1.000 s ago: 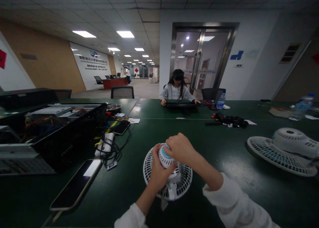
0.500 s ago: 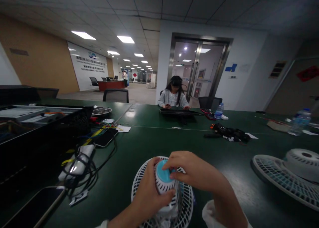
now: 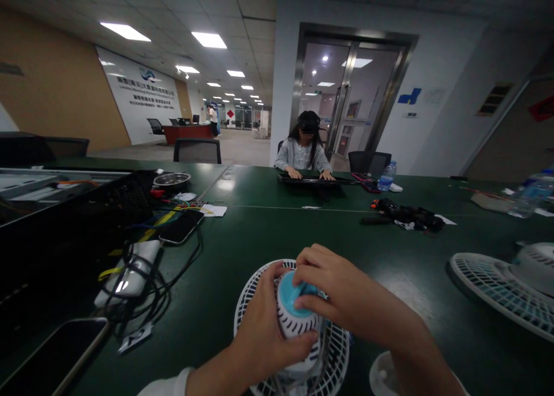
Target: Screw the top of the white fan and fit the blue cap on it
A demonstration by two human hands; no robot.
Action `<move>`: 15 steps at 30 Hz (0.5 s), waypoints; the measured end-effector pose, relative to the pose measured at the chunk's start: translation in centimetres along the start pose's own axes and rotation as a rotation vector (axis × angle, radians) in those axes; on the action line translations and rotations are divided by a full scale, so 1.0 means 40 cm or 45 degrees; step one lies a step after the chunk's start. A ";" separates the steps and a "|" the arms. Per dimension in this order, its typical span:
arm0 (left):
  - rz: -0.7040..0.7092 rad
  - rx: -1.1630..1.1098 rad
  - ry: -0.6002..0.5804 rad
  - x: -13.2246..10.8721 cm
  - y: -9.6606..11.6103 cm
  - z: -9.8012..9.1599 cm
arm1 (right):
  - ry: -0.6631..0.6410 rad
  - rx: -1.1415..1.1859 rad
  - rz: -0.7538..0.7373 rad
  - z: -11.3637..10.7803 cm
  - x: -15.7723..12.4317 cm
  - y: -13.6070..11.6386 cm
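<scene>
A small white fan (image 3: 255,286) lies grille-down on the dark green table (image 3: 268,234) just in front of me. Its round white motor housing (image 3: 296,324) with a light-blue cap (image 3: 291,295) points up. My left hand (image 3: 266,335) is wrapped around the housing from the left. My right hand (image 3: 341,295) reaches in from the right, its fingertips pinched on the blue cap.
A second white fan (image 3: 506,286) lies at the right. At the left are a black case (image 3: 64,223), tangled cables (image 3: 142,280), a phone (image 3: 182,227) and another phone (image 3: 52,355). Across the table a person (image 3: 305,150) sits at a keyboard (image 3: 314,180); black tools (image 3: 409,216) and a water bottle (image 3: 385,176) lie beyond.
The view has moved closer and lower over the fan. Both hands stay on the motor housing; the right fingers have shifted slightly over the blue cap.
</scene>
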State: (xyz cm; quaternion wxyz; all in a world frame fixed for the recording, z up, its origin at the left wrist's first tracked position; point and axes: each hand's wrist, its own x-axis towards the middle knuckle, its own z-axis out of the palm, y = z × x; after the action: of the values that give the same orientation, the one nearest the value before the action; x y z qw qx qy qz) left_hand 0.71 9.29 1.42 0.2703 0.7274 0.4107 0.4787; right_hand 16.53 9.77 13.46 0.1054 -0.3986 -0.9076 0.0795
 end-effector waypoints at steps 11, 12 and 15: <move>-0.018 -0.103 0.046 0.001 0.001 0.006 | -0.036 -0.239 0.184 0.014 -0.011 -0.030; -0.023 -0.101 0.038 0.001 0.003 0.005 | -0.023 -0.199 0.105 0.007 -0.022 -0.024; -0.037 -0.100 0.009 0.003 0.011 0.000 | 0.006 -0.137 0.006 -0.004 -0.041 -0.011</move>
State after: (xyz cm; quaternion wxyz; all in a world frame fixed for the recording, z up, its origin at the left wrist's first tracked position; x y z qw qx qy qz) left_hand 0.90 9.16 1.83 0.3041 0.7084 0.4032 0.4931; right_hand 17.35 8.27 13.51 0.0857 -0.4061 -0.9093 0.0299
